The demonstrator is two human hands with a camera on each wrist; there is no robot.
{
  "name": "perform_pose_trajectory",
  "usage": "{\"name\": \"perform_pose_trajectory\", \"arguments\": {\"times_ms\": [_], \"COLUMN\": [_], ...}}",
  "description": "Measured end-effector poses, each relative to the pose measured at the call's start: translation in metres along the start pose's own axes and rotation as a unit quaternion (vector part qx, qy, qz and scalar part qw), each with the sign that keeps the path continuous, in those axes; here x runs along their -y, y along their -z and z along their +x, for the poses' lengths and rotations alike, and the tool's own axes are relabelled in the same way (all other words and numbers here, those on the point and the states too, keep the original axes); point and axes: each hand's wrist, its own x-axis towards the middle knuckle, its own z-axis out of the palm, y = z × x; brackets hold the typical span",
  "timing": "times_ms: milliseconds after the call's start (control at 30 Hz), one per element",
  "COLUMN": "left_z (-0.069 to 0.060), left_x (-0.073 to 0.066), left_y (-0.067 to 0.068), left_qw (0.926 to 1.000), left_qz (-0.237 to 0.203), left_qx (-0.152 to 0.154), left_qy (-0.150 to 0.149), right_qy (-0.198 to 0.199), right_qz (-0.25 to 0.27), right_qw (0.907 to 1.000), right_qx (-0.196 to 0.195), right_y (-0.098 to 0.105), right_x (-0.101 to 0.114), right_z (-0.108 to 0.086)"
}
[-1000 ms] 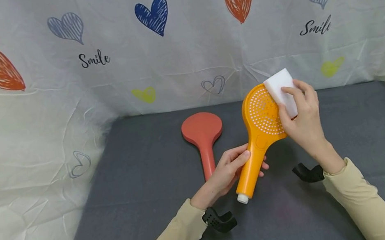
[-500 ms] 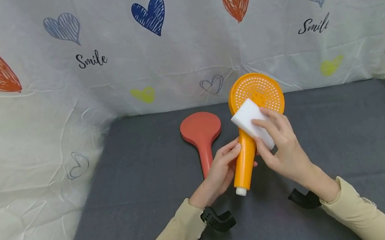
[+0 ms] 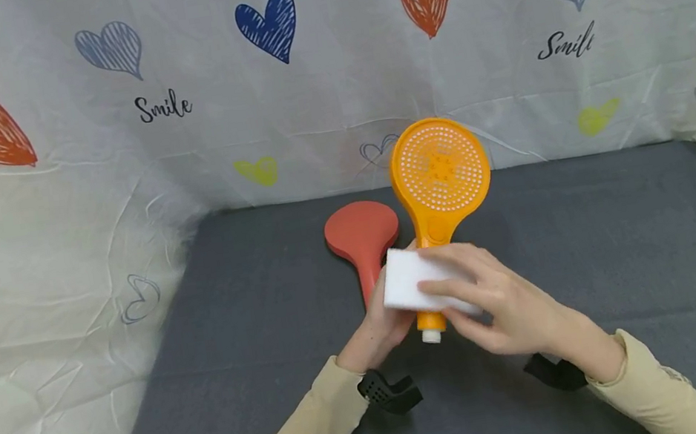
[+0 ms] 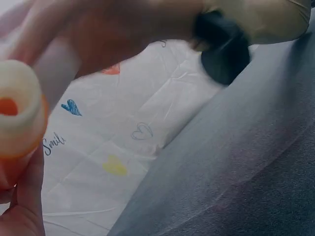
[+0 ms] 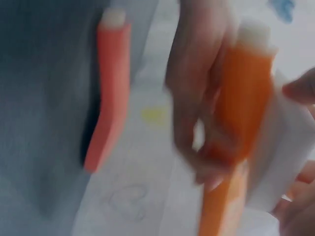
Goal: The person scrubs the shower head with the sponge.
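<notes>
An orange shower head [image 3: 440, 166] stands nearly upright over the table, its spray face with many pale holes toward the head camera. My left hand [image 3: 380, 328] grips its handle; the sponge covers much of those fingers in the head view. A white sponge block [image 3: 408, 279] is pinched in my right hand [image 3: 501, 295] and lies across the front of the handle. The white threaded end [image 4: 19, 93] of the handle shows close up in the left wrist view. In the right wrist view, the left fingers wrap the orange handle [image 5: 243, 98], blurred.
A red shower head [image 3: 362, 234] lies on the dark grey table cloth [image 3: 255, 321], left of the orange one and partly behind my left hand. A pale curtain [image 3: 336, 91] with printed hearts hangs behind and at the sides.
The sponge has moved with my right hand from the right edge of the spray face down and left onto the handle. The orange shower head has turned more upright and shifted slightly left.
</notes>
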Motion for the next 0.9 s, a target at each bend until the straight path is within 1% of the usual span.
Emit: {"name": "perform_pose_trajectory", "arguments": {"times_ms": [67,100,200,233,267,300,367,400,433,500,600,633,700,767,833,900], "left_z": [0.001,0.002,0.007,0.007,0.008,0.008,0.008,0.007,0.006,0.004,0.0,-0.001,-0.001,0.001,0.003,0.006], "left_x": [0.003,0.005,0.008,0.008,0.008,0.008,0.009,0.007,0.004,-0.003,-0.015,-0.016,-0.015,-0.01,-0.005,-0.001], "left_y": [0.003,0.004,0.007,0.008,0.008,0.009,0.01,0.01,0.008,0.004,-0.003,-0.004,-0.003,0.0,0.004,0.008], "left_qw": [0.9997,0.9997,0.9998,0.9997,0.9998,0.9998,0.9995,0.9992,0.9992,0.9991,0.998,0.9975,0.9968,0.9972,0.9976,0.997], "left_qz": [0.013,0.013,0.009,0.01,0.011,0.014,0.022,0.025,0.027,0.034,0.062,0.069,0.079,0.072,0.059,0.057], "left_qx": [-0.021,-0.02,0.007,0.012,0.009,-0.002,-0.023,-0.03,-0.031,-0.023,0.009,0.018,0.015,0.016,0.027,0.046], "left_qy": [0.004,0.008,0.017,0.017,0.016,0.014,-0.002,-0.006,-0.007,-0.007,0.008,0.008,-0.001,-0.012,-0.022,-0.025], "right_qy": [-0.022,-0.036,-0.071,-0.077,-0.08,-0.079,-0.065,-0.053,-0.039,-0.009,0.033,0.045,0.059,0.06,0.05,0.027], "right_qz": [-0.027,-0.038,-0.058,-0.059,-0.055,-0.049,-0.028,-0.014,0.001,0.027,0.052,0.058,0.061,0.053,0.033,-0.001], "right_qw": [0.9991,0.9979,0.9938,0.9931,0.9929,0.9934,0.9957,0.997,0.9982,0.9992,0.9981,0.9973,0.9964,0.9964,0.9968,0.9963], "right_qx": [-0.026,-0.038,-0.063,-0.067,-0.068,-0.067,-0.06,-0.054,-0.046,-0.027,-0.004,-0.003,-0.01,-0.028,-0.053,-0.081], "right_y": [0.002,0.003,0.004,0.004,0.003,0.002,-0.002,-0.004,-0.005,-0.006,-0.004,-0.004,-0.002,-0.002,-0.001,-0.001], "right_x": [-0.013,-0.019,-0.031,-0.032,-0.032,-0.03,-0.022,-0.017,-0.01,0.002,0.014,0.014,0.01,0.001,-0.011,-0.023], "right_z": [0.002,0.004,0.006,0.006,0.006,0.006,0.004,0.003,0.002,0.0,-0.004,-0.005,-0.007,-0.007,-0.007,-0.007]}}
